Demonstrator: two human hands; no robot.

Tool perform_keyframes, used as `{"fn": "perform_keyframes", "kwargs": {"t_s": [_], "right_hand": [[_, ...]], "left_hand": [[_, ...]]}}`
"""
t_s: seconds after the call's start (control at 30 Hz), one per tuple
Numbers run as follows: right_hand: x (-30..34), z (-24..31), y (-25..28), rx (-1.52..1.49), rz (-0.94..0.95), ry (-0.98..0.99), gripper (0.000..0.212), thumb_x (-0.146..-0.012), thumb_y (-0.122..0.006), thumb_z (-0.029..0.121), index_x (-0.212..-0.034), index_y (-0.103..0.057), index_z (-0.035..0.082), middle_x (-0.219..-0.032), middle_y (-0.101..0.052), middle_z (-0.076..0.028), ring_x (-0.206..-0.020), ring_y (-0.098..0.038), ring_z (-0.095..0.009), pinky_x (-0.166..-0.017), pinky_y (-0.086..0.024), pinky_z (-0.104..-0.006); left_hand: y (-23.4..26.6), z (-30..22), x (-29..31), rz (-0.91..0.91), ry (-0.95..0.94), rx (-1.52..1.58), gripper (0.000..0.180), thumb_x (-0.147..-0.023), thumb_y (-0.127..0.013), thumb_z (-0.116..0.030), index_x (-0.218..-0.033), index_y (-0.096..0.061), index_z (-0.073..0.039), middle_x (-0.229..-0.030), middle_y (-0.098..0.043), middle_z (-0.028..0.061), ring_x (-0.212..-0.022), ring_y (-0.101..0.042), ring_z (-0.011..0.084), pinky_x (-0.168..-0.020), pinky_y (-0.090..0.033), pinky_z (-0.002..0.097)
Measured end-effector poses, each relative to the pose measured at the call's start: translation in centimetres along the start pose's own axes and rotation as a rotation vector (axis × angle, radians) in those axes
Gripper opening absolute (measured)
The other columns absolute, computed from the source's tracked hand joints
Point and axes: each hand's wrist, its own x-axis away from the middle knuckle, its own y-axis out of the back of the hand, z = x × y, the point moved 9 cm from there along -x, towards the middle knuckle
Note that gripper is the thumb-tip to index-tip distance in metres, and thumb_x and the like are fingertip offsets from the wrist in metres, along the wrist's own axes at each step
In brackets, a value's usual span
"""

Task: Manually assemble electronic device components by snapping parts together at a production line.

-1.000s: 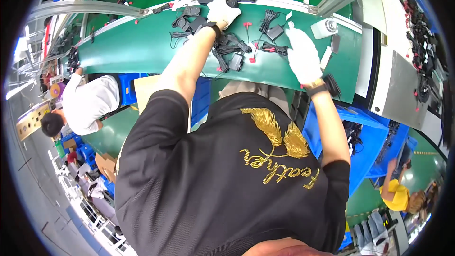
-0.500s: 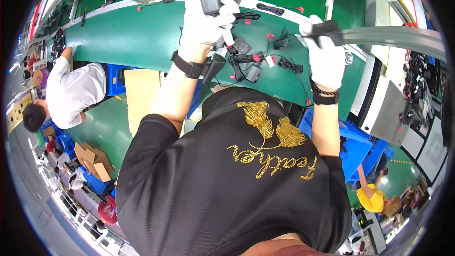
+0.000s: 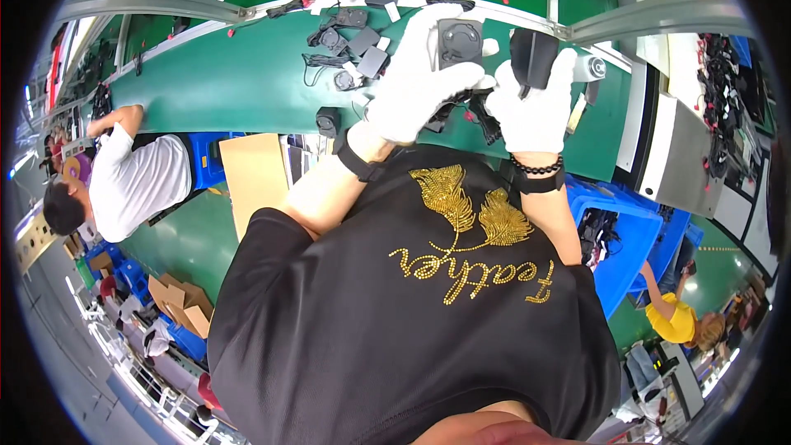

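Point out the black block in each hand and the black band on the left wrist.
Left-held black block (image 3: 460,41): head view, on its round raised part.
Right-held black block (image 3: 536,55): head view, mid-face.
Left wristband (image 3: 355,158): head view, on the strap.

I see the white-gloved left hand (image 3: 416,86) holding a square black device (image 3: 460,39), round recess showing; white-gloved right hand (image 3: 535,111) grips a dark block (image 3: 534,58). Black parts (image 3: 362,41) lie left on the green bench (image 3: 239,74); I note a white cylinder (image 3: 589,68) near the right hand
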Motion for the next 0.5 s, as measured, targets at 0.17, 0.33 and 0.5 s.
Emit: {"fn": "perform_keyframes", "kwargs": {"t_s": [0.17,0.33,0.5], "right_hand": [[2.0,1.9,-0.7,0.485,-0.410,0.111,0.034,-0.090,-0.054,0.024,-0.120,-0.054,0.006,-0.087,-0.066,-0.004,-0.075,-0.061,-0.014,-0.080,-0.046,-0.0398],[4.0,3.3,-2.4,1.158,-0.512,0.094,0.048,-0.085,-0.057,0.012,-0.129,-0.048,-0.003,-0.075,-0.066,-0.006,-0.065,-0.058,-0.010,-0.087,-0.044,-0.0311],[5.4,4.2,-6.3,1.679,-0.463,0.443,0.072,-0.082,-0.064,0.000,-0.145,-0.028,-0.002,-0.108,-0.061,-0.015,-0.077,-0.062,-0.016,-0.073,-0.052,-0.0274]], "left_hand": [[-1.1,1.0,1.3,0.044,0.005,0.022,0.074,-0.080,-0.059,0.010,-0.142,-0.026,-0.013,-0.141,-0.033,0.0187,-0.124,-0.048,0.0348,-0.097,-0.049,0.0469],[-2.2,1.0,2.4,0.078,0.019,0.056,0.078,-0.079,-0.060,0.009,-0.144,-0.024,-0.013,-0.144,-0.030,0.0189,-0.126,-0.046,0.0355,-0.099,-0.047,0.0467],[-2.3,1.7,3.1,0.085,0.132,0.204,0.075,-0.080,-0.062,0.004,-0.144,-0.025,-0.010,-0.137,-0.040,0.0140,-0.122,-0.049,0.0287,-0.100,-0.045,0.0457]]}}
